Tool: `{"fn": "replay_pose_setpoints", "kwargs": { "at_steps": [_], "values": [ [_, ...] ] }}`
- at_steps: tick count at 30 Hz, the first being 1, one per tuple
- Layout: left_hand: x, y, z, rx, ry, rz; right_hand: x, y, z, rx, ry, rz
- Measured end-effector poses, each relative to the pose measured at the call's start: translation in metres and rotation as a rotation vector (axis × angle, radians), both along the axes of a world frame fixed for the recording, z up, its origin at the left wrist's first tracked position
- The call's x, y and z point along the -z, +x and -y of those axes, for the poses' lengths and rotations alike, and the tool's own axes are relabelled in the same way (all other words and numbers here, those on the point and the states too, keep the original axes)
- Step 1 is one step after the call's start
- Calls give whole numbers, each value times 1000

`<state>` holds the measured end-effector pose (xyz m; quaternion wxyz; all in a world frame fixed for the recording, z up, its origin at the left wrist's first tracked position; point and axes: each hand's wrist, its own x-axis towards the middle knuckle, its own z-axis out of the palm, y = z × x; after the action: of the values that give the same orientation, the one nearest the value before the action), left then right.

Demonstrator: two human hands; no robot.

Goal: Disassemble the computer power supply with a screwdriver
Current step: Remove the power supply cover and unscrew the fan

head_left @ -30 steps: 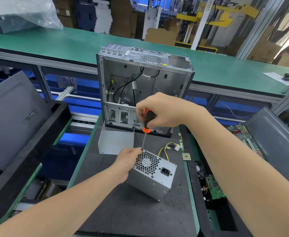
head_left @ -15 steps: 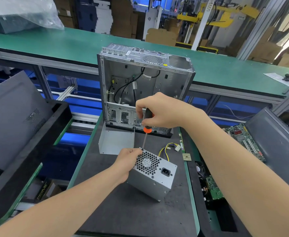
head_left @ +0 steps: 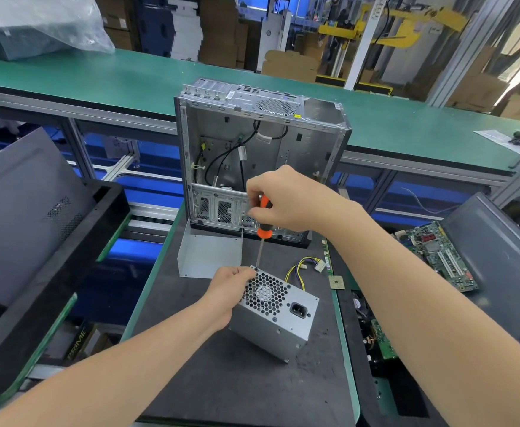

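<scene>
A grey metal power supply (head_left: 278, 322) with a honeycomb fan grille and a black mains socket lies tilted on the dark work mat (head_left: 221, 389). My left hand (head_left: 229, 288) grips its upper left corner. My right hand (head_left: 278, 198) holds an orange and black screwdriver (head_left: 264, 229) upright, with the shaft tip set on that same top corner of the power supply, right beside my left fingers. Yellow and black cables with white plugs (head_left: 306, 266) trail from behind the unit.
An open, gutted computer case (head_left: 262, 155) stands upright behind my hands, with a loose grey metal panel (head_left: 211, 257) in front of it. Dark bins with monitor shells flank the mat left (head_left: 30, 229) and right; a circuit board (head_left: 437, 254) lies at right. A green conveyor (head_left: 129, 78) runs behind.
My right hand has turned slightly on the screwdriver handle, with the tip staying on the corner. The left hand and the power supply have not moved.
</scene>
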<state>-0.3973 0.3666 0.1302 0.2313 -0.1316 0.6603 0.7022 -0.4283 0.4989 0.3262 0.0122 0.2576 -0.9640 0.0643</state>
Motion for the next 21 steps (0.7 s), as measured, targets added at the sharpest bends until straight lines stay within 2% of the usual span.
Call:
{"fn": "replay_pose_setpoints", "kwargs": {
  "at_steps": [3, 9, 12, 15, 21],
  "values": [
    [-1, 0, 0, 1, -7, 5, -4, 1, -5, -58, -50, 54],
    [1, -1, -1, 3, -28, -1, -14, 4, -7, -95, -25, 161],
    [3, -2, -2, 13, -35, -13, -6, 6, -4, -1, -17, 77],
    [2, -2, -1, 3, -45, -23, 3, 0, 0, 167, 109, -64],
    [1, -2, 0, 58, -46, -43, -2, 3, 1, -25, -27, 18]
  ]
}}
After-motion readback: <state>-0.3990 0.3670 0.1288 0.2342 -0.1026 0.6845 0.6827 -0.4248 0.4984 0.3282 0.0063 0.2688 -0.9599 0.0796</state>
